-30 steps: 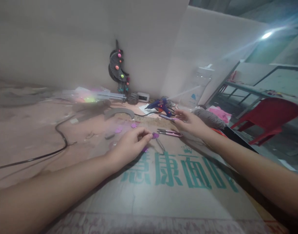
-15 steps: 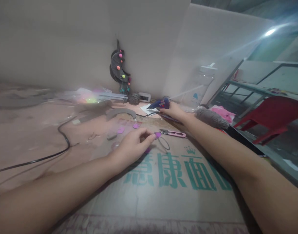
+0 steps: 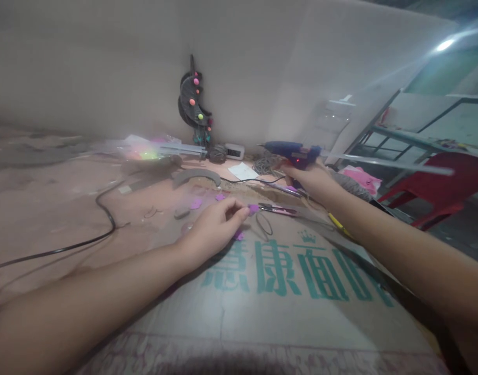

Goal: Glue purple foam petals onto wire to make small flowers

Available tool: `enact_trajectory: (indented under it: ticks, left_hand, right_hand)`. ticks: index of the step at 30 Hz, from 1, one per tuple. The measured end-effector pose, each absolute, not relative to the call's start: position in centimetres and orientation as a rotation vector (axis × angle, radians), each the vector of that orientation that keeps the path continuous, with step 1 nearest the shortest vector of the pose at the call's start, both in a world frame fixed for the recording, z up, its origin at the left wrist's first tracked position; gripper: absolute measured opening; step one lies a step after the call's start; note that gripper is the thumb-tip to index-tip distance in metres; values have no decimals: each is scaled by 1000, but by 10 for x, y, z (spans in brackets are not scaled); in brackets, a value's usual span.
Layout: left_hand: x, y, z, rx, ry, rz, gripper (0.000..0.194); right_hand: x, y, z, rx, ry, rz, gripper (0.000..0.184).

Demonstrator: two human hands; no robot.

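Note:
Between thumb and fingertips, my left hand (image 3: 219, 224) pinches a small purple flower-like cutout (image 3: 253, 209) above the cardboard. A thin grey loop (image 3: 264, 224) lies just beside it. My right hand (image 3: 309, 179) is wrapped round the handle of a blue glue gun (image 3: 291, 151), whose nozzle points left and whose red light is lit. A clear glue stick (image 3: 395, 162) sticks out of its back. Thread snips (image 3: 280, 209) with pink handles lie right of the cutout. More purple pieces (image 3: 196, 203) lie left of and under my left hand.
Printed cardboard (image 3: 262, 323) covers the front of the table. A black cable (image 3: 114, 224) crosses the left side. A grey crescent ornament with pompoms (image 3: 194, 101) hangs at the wall, near a small digital clock (image 3: 235, 151) and white paper (image 3: 242, 171).
My right hand has lifted the glue gun off the white paper and moved it up and to the right. My left hand keeps its pinch on the cutout, nearly still.

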State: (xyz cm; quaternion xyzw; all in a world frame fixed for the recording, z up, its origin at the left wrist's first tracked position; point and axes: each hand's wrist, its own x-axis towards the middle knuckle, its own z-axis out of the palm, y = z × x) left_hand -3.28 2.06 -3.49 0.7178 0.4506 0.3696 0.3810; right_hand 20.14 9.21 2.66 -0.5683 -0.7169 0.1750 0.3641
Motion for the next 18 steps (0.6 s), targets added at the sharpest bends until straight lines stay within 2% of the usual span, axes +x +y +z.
enact_trajectory:
  ticks: [3, 6, 9, 12, 18]
  left_hand:
    - [-34, 22, -37, 1860, 1181, 970, 25]
    - [-35, 23, -39, 1905, 1212, 993, 24]
    - [-37, 23, -40, 1965, 1249, 1003, 25]
    - [-37, 22, -39, 2030, 1281, 1012, 26]
    - [-36, 21, -38, 2000, 1259, 984, 26]
  right_hand:
    - [208, 58, 18, -1321, -1834, 526, 20]
    - [221, 34, 3, -1292, -1849, 592, 23]
    - [233, 19, -10, -1319, -1974, 468, 28]
    - [235, 10, -14, -1290, -2110, 359, 23]
    - [220, 4, -12, -1270, -2106, 455, 20]
